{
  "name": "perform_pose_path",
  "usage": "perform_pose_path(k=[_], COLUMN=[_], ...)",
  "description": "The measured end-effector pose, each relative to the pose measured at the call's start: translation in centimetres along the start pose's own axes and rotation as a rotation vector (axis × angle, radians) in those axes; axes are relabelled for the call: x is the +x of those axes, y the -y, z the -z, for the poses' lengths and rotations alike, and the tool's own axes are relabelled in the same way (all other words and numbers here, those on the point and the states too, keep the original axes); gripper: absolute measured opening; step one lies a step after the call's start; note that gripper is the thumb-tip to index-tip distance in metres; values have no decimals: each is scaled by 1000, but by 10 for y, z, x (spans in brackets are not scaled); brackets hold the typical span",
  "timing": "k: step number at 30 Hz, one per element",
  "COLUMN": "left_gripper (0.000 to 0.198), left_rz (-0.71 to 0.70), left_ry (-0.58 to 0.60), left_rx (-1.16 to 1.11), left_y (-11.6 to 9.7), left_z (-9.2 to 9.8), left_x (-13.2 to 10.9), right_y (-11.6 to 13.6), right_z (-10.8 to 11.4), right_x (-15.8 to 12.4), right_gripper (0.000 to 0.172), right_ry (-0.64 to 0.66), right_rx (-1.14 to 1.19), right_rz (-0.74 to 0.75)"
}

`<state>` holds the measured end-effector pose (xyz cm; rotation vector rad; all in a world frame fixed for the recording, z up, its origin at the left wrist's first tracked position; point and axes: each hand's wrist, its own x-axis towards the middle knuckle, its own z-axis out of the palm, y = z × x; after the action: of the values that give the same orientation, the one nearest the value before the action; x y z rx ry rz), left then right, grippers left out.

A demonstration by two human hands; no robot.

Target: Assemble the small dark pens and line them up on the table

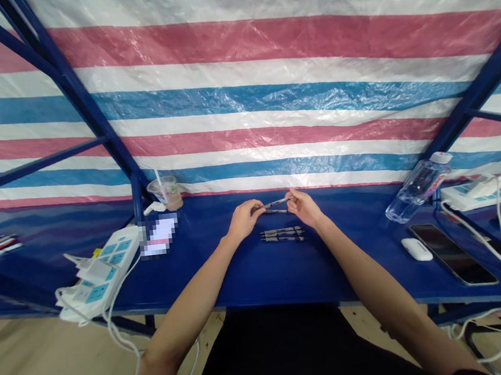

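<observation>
A slim pen (276, 202) is stretched level between my two hands above the blue table (242, 275). My left hand (244, 221) pinches its left end, and the fingers of my right hand (305, 208) are closed on its right end. Just below runs a second thin dark pen (277, 211); whether it is held or lies on the table I cannot tell. Nearer to me, between my forearms, several dark pens (282, 232) lie side by side in a small row.
At left are a power strip (119, 243) with cables, a blurred-out phone (160, 235) and a drink cup (168, 193) with a straw. To the right are a water bottle (416, 189), a white earbud case (416, 249), a dark phone (454, 254) and another power strip (479, 194).
</observation>
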<state>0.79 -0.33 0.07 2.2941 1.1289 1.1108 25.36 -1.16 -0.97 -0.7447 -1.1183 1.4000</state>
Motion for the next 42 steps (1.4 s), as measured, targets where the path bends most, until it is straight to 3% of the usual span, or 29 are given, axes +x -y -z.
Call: perform_pose_path(k=[4,7,10,14,18,22,26,33,42], left_gripper=[5,8,10,10,19,27,35,19,15], left_rz=[37,71,72,48,91,99,112,93,99], left_ry=[6,10,11,9,57,129,161,197,222], left_rx=[26,58,101,135,141,178,217,213,167], left_y=[3,8,12,16,22,25,25,25,25], left_z=[0,1,0,-3,-7,-9,-9,-8,-6], left_x=[1,1,2,3,3,2,2,3,5], right_y=[-12,-19,-21,-22,-25,-30,-32,-32,-30], right_z=[4,6,5,6,10,12,11,10,11], right_x=[5,5,4,4,6,7,6,6,6], right_gripper=[36,24,20,18,19,20,21,17,14], right_ry=[-131,-94,-40,-101,-155,-104,-18,88,87], right_rx=[-557,-969,-1177,-1273,-1358,-1403,-1408,-1371,-1368], right_rz=[188,368,459,464,369,237,223,278,283])
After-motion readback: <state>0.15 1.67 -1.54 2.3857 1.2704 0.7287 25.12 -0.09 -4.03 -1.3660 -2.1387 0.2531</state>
